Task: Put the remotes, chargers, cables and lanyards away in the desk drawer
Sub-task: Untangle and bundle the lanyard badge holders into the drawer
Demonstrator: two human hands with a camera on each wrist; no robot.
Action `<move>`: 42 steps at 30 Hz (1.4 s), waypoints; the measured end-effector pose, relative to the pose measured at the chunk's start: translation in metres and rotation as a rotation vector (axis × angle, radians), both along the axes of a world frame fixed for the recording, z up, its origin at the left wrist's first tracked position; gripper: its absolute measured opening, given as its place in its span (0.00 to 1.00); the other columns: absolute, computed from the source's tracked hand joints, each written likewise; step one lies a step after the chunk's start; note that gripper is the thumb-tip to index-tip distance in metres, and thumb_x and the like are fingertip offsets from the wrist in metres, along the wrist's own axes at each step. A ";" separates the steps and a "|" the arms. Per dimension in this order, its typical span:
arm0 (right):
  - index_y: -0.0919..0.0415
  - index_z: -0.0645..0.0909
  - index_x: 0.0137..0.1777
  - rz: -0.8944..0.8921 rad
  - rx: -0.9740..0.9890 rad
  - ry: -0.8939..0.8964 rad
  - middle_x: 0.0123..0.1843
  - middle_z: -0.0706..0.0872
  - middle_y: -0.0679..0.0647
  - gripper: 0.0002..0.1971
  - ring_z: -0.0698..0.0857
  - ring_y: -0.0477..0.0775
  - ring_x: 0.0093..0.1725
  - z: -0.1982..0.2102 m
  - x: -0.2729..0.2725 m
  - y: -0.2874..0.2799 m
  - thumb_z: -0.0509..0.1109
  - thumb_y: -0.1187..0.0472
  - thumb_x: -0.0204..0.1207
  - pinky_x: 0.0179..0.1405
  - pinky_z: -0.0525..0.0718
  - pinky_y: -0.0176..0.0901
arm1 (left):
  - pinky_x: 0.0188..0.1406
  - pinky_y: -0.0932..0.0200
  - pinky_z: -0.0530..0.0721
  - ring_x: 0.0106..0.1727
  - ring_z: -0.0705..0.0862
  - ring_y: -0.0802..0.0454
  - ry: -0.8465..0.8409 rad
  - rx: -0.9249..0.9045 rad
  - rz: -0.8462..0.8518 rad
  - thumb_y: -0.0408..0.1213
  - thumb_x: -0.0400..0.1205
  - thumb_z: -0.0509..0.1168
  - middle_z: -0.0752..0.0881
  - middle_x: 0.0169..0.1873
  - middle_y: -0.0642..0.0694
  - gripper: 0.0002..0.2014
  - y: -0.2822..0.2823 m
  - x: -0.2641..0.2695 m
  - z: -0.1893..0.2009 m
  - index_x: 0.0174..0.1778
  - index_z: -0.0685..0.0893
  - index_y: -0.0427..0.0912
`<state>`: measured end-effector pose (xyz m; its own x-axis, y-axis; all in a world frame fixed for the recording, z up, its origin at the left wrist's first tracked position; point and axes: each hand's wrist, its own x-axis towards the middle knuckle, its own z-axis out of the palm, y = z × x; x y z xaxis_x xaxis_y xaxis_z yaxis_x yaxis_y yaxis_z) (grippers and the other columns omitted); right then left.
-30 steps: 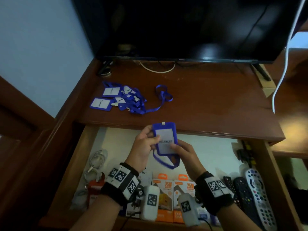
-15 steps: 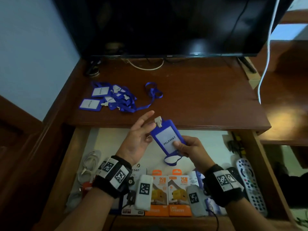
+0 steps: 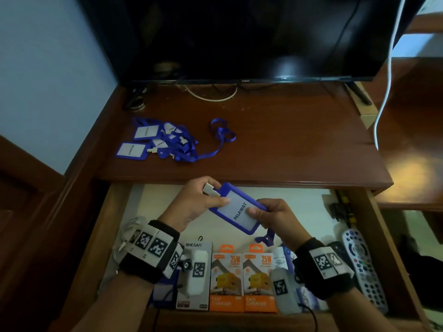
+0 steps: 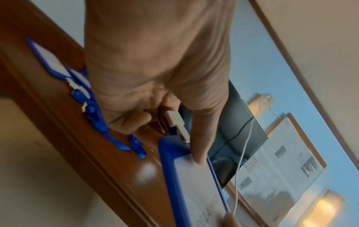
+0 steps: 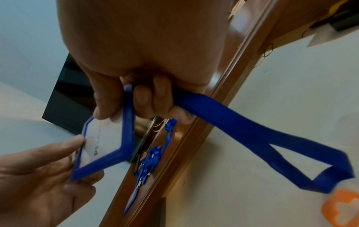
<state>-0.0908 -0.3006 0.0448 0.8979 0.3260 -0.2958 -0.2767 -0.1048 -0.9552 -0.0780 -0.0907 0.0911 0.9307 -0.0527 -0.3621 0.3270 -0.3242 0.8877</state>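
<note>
Both hands hold one blue badge holder (image 3: 237, 209) with a white "PELAWAT" card above the open drawer (image 3: 115, 216). My left hand (image 3: 199, 202) pinches its upper end by the white clip (image 4: 175, 122), thumb on the card. My right hand (image 3: 268, 216) pinches the lower edge, thumb on the card (image 5: 103, 130), fingers curled round the blue strap (image 5: 252, 135), which hangs in a loop below. A heap of several more blue lanyards (image 3: 165, 142) lies on the desk top (image 3: 299, 144) at the left.
In the drawer lie white cables (image 3: 127, 233) at the left, charger boxes (image 3: 242, 279) along the front and remotes (image 3: 362, 264) at the right. A television (image 3: 239, 37) stands at the back of the desk. A white cable (image 3: 386, 75) hangs at the right.
The badge has tilted from upright to slanted. My left hand let go and opened half a second ago, and now pinches the clip end again. Both hands sit slightly lower over the drawer.
</note>
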 end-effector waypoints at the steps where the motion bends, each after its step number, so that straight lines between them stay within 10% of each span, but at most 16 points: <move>1: 0.72 0.85 0.45 0.009 -0.001 0.000 0.23 0.81 0.46 0.09 0.74 0.40 0.22 0.001 0.001 0.002 0.68 0.65 0.79 0.23 0.72 0.29 | 0.39 0.57 0.82 0.39 0.84 0.51 -0.007 0.045 -0.035 0.34 0.71 0.78 0.86 0.38 0.45 0.11 0.000 0.001 0.001 0.42 0.82 0.45; 9: 0.79 0.82 0.42 0.007 0.028 0.043 0.34 0.86 0.61 0.12 0.86 0.51 0.32 0.001 -0.001 0.000 0.70 0.66 0.77 0.29 0.82 0.34 | 0.40 0.70 0.83 0.44 0.88 0.55 0.149 0.177 -0.309 0.37 0.74 0.76 0.91 0.45 0.45 0.09 0.005 0.003 0.004 0.48 0.90 0.41; 15: 0.71 0.80 0.40 -0.091 0.011 0.047 0.34 0.85 0.62 0.14 0.85 0.58 0.33 -0.010 -0.004 0.002 0.67 0.59 0.80 0.29 0.80 0.40 | 0.30 0.70 0.74 0.28 0.79 0.65 0.264 0.090 -0.348 0.36 0.78 0.72 0.86 0.29 0.54 0.04 0.002 -0.009 -0.010 0.38 0.86 0.46; 18: 0.78 0.77 0.41 -0.139 -0.009 0.070 0.32 0.79 0.67 0.23 0.76 0.59 0.27 -0.018 -0.005 0.001 0.66 0.53 0.81 0.21 0.72 0.39 | 0.34 0.63 0.71 0.30 0.77 0.62 0.278 0.086 -0.252 0.37 0.78 0.71 0.86 0.30 0.54 0.04 0.004 -0.012 -0.017 0.37 0.86 0.47; 21: 0.71 0.78 0.33 -0.215 -0.030 0.094 0.21 0.68 0.52 0.21 0.63 0.47 0.20 -0.022 -0.006 -0.007 0.66 0.53 0.81 0.18 0.65 0.36 | 0.37 0.59 0.70 0.31 0.77 0.57 0.256 0.011 -0.045 0.35 0.78 0.71 0.87 0.30 0.51 0.03 0.011 -0.012 -0.022 0.38 0.88 0.44; 30: 0.65 0.81 0.32 -0.058 -0.106 0.074 0.19 0.67 0.48 0.16 0.63 0.45 0.21 -0.020 -0.015 -0.009 0.67 0.59 0.81 0.21 0.64 0.35 | 0.20 0.74 0.72 0.20 0.79 0.67 0.019 -0.155 0.405 0.28 0.77 0.71 0.87 0.33 0.47 0.04 0.009 -0.010 -0.024 0.47 0.88 0.34; 33: 0.64 0.81 0.32 0.033 -0.127 0.048 0.20 0.69 0.47 0.15 0.65 0.44 0.22 -0.014 -0.016 -0.003 0.68 0.60 0.80 0.22 0.65 0.34 | 0.37 0.65 0.82 0.34 0.86 0.58 -0.052 -0.135 0.476 0.30 0.77 0.73 0.90 0.39 0.44 0.05 0.003 -0.011 -0.036 0.47 0.89 0.37; 37: 0.64 0.81 0.34 0.169 -0.098 -0.041 0.21 0.73 0.43 0.11 0.68 0.40 0.22 0.000 -0.016 0.006 0.69 0.65 0.79 0.25 0.68 0.28 | 0.45 0.53 0.83 0.40 0.87 0.48 -0.008 0.032 0.280 0.36 0.77 0.74 0.91 0.41 0.40 0.05 -0.005 -0.013 -0.048 0.44 0.90 0.38; 42: 0.63 0.83 0.37 0.201 -0.138 -0.163 0.24 0.79 0.43 0.07 0.75 0.39 0.24 0.011 -0.007 0.011 0.72 0.68 0.76 0.28 0.72 0.27 | 0.37 0.60 0.78 0.32 0.82 0.57 0.058 0.270 -0.174 0.39 0.78 0.72 0.86 0.31 0.50 0.06 -0.018 -0.020 -0.049 0.37 0.87 0.42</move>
<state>-0.0977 -0.2892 0.0556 0.8589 0.4686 -0.2068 -0.0814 -0.2737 -0.9584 -0.0980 -0.1091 0.0421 0.8934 -0.1039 -0.4370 0.2938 -0.6007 0.7435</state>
